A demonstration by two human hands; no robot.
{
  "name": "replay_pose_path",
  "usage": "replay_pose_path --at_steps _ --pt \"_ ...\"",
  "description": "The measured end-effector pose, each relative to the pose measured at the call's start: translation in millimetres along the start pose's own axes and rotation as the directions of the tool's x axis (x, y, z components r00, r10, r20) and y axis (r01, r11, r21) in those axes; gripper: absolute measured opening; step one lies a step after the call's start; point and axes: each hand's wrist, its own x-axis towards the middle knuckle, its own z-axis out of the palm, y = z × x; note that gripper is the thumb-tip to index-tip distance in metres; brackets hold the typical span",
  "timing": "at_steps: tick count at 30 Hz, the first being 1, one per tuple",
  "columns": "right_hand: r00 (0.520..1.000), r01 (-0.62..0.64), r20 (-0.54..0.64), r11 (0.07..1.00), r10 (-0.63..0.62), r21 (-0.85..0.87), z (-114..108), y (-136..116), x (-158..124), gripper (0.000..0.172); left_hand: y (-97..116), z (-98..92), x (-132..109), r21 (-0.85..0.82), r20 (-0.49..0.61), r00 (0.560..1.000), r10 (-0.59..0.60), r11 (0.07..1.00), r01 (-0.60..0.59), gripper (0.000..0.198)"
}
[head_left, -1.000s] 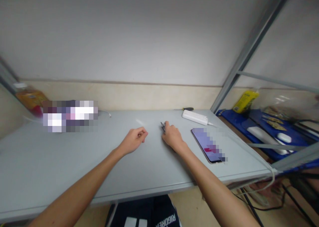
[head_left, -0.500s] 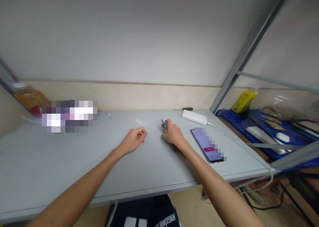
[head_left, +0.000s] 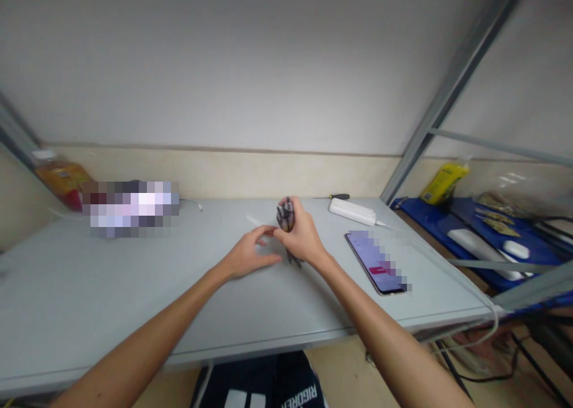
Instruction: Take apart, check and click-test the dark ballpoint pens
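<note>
Above the middle of the desk, my right hand (head_left: 303,232) is closed around a small grey-and-dark object (head_left: 285,214) with jagged, jointed-looking parts. Its upper part shows past the fingers and a spiky lower end pokes out below the palm; the rest is hidden, and its exact kind I cannot make out. From the left, my left hand (head_left: 250,252) reaches up close to it, thumb and fingers apart. The left fingertips meet or nearly meet the right thumb; whether they touch the object I cannot tell.
To the right on the grey desk (head_left: 215,324) lie a lit phone (head_left: 373,261), a white power strip (head_left: 353,211) with its cord, and a screwdriver (head_left: 339,196). A bottle (head_left: 67,175) stands at the far left beside a blurred-out item. Metal frame posts (head_left: 414,139) rise at the right.
My right hand has lifted the grey object and turned it upright, moving slightly left. My left hand has opened from its curled pose and moved right, toward the object.
</note>
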Motion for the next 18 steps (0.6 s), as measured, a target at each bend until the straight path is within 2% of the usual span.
replay_pose_path --at_steps 2,5,8,13,18 --pt "0.999 0.035 -0.014 0.994 -0.034 0.107 3.9 -2.7 -1.5 0.043 6.8 4.8 2.0 -0.103 0.057 0.998 0.028 0.994 -0.022 0.061" --pt "0.998 0.063 -0.032 0.974 -0.058 0.216 10.6 -2.9 -3.9 0.045 15.0 13.1 7.0 -0.241 0.102 0.995 -0.006 0.970 0.030 0.068" --pt "0.996 0.083 -0.064 0.959 -0.069 0.269 15.9 0.3 -5.3 0.047 20.3 20.0 14.2 -0.328 0.110 0.994 -0.026 0.943 0.061 0.057" --pt "0.987 0.139 -0.121 0.941 -0.106 0.307 15.6 6.9 -5.0 0.048 23.8 31.5 25.9 -0.341 0.034 0.999 -0.006 0.940 0.018 0.037" --pt "0.992 0.123 -0.075 0.926 -0.103 0.356 13.3 9.3 -6.3 0.057 22.8 42.6 27.8 -0.227 -0.083 0.996 -0.027 0.974 0.007 0.034"
